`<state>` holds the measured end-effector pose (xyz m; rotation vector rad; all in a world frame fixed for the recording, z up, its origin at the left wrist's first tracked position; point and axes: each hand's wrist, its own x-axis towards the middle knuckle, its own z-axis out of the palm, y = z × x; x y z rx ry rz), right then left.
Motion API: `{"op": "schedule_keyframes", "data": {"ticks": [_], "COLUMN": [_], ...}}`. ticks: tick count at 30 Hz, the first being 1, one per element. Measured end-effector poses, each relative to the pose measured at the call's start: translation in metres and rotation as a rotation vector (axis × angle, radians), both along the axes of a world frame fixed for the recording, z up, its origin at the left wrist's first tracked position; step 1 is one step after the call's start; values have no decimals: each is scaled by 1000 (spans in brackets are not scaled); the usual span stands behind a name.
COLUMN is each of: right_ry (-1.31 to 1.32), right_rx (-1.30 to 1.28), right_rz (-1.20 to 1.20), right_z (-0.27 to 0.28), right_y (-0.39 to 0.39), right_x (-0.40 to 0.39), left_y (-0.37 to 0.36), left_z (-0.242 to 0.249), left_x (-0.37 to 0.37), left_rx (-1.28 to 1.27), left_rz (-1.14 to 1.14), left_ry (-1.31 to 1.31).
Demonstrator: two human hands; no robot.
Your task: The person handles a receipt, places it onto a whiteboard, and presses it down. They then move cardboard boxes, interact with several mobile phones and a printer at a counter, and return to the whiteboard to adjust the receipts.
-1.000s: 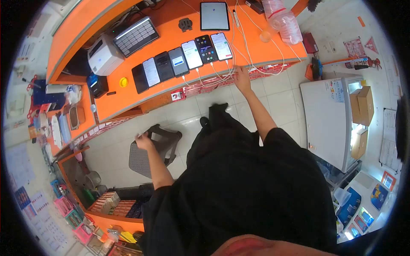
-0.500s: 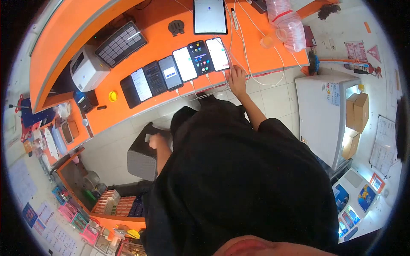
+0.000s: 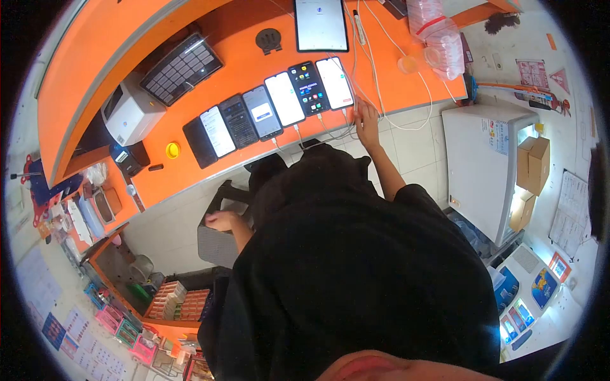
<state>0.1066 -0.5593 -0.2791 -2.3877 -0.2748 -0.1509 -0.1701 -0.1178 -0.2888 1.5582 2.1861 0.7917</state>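
My right hand (image 3: 366,122) rests at the counter's front edge, fingers apart, just below and right of the rightmost phone (image 3: 335,83), near white cables. A row of several phones lies on the orange counter (image 3: 222,70), among them a dark-screened phone with coloured icons (image 3: 309,89) and a white-screened phone (image 3: 284,99). Cables run from the lower ends of some phones. My left hand (image 3: 219,221) is low beside a dark grey stool (image 3: 216,246), at its top edge; its fingers are too blurred to read. A tablet (image 3: 321,25) lies behind the phones.
A tilted monitor (image 3: 181,68) and a white printer (image 3: 131,114) stand at the left. A yellow round lid (image 3: 173,150) lies on the counter. Clear plastic cups (image 3: 445,54) lie at the back right. A white fridge (image 3: 486,168) stands right, cardboard boxes (image 3: 532,165) beside it.
The view has shifted slightly, so the counter sits a little farther right. My left hand has moved slightly against the stool. My right hand remains near the rightmost phone and cables.
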Motion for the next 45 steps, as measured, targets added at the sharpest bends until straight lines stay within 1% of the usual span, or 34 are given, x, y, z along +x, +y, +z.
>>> {"op": "schedule_keyframes", "data": {"ticks": [2, 4, 6, 7, 8, 9, 10, 11, 12, 13, 14, 16, 17, 18, 19, 20, 21, 22, 23, 25, 26, 27, 29, 30, 31, 32, 33, 35, 37, 39, 40, 42, 44, 45], "right_ry": [5, 17, -6, -27, -107, -187, -140, -169, -155, -143, -156, -171, -119, -114, -117, -42, -227, -91, -97, -170, -193, -217, -249, -262, -310, -356, -361, -143, -213, 20, 14, 51, 135, 220], "right_rx": [5, -15, 57, 137, 58, -5, 90, 82, 85, 73, 84, 25, 222, 162, 234, 227, 228, 309, 306, 311, 314, 317, 165, 168, 35, -100, -98, -387, -389, -356, -359, -264, -296, -328], "right_rz": [-46, -111, -164, -213, -287, -353, -399, -441, -445, -457, -441, -369, -372, -257, -190, -82, 90, 120, 282, 469, 541, 614, 743, 747, 778, 809, 824, 955, 952, 971, 991, 1100, 1094, 1070], "right_z": [-3, -11, -2, 2, -8, -18, -13, -5, 5, 16, 22, 36, 37, 60, 58, 87, 83, 92, 89, 106, 114, 123, 141, 142, 137, 131, 129, 126, 105, 82, 80, 77, 77, 79], "right_y": [4, 5, 14, 22, 24, 27, 37, 53, 74, 98, 128, 186, 226, 272, 316, 366, 410, 456, 498, 579, 621, 662, 729, 757, 781, 797, 807, 829, 847, 864, 866, 870, 878, 881], "right_x": [2, 0, 1, 4, 2, 0, 0, -7, -12, -20, -30, -44, -52, -61, -63, -70, -67, -75, -73, -74, -71, -65, -56, -50, -46, -41, -35, -26, -7, 17, 27, 41, 49, 52], "left_y": [51, 124, 180, 214, 248, 284, 328, 380, 396, 428, 431, 478, 496, 500, 501, 503, 506, 508, 509, 513, 507, 506, 509, 512, 515, 515, 513, 506, 494, 477, 470, 458, 455, 449], "left_z": [0, 7, 40, 57, 71, 67, 55, 47, 67, 60, 78, 64, 57, 68, 80, 84, 86, 86, 82, 74, 78, 81, 82, 80, 77, 76, 78, 85, 92, 91, 93, 90, 81, 81], "left_x": [16, 31, 56, 71, 79, 86, 93, 99, 113, 120, 127, 136, 136, 141, 145, 146, 149, 149, 147, 144, 142, 141, 141, 142, 141, 139, 136, 127, 119, 110, 103, 87, 79, 76], "left_rx": [345, 510, 670, 564, 461, 710, 640, 567, 465, 452, 444, 339, 423, 395, 361, 358, 297, 235, 237, 193, 293, 307, 237, 251, 242, 229, 233, 172, 226, 104, 110, 250, 301, 298], "left_rz": [-153, -282, -564, -805, -1027, -1058, -1057, -1280, -1293, -1321, -1371, -1427, -1507, -1550, -1599, -1600, -1632, -1664, -1666, -1660, -1615, -1614, -1641, -1636, -1659, -1676, -1661, -1614, -1584, -1320, -1300, -1490, -1647, -1636], "left_ry": [-259, -288, -125, -166, -194, 88, 302, 143, 295, 371, 288, 184, 198, 171, 145, 139, 115, 90, 83, 58, -15, -14, -68, -70, -162, -253, -253, -299, -299, -473, -473, -122, 205, 204]}}
